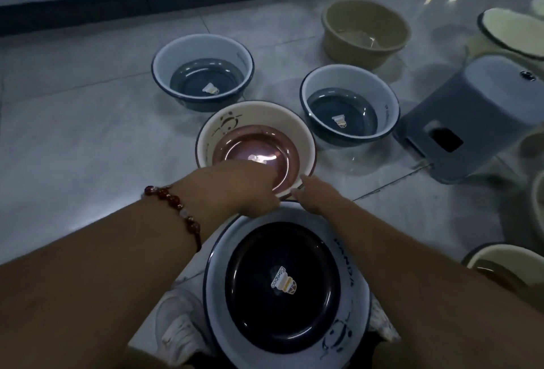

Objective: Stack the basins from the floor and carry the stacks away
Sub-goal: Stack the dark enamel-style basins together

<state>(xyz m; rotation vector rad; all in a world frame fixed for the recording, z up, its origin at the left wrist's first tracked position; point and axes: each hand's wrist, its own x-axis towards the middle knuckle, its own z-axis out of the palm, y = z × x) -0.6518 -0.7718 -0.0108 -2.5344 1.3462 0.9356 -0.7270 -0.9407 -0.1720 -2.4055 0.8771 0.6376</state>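
Pinching the pink basin's (256,148) near rim, both hands' (250,189) grips clamp it together.

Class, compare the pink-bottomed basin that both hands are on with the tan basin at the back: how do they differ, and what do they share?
The pink-bottomed basin has cream walls, a dark rim and a panda print; the tan basin is one plain colour. The left hand and right hand grip the pink-bottomed basin's near rim; nothing touches the tan basin. Both are round and sit upright on the floor.
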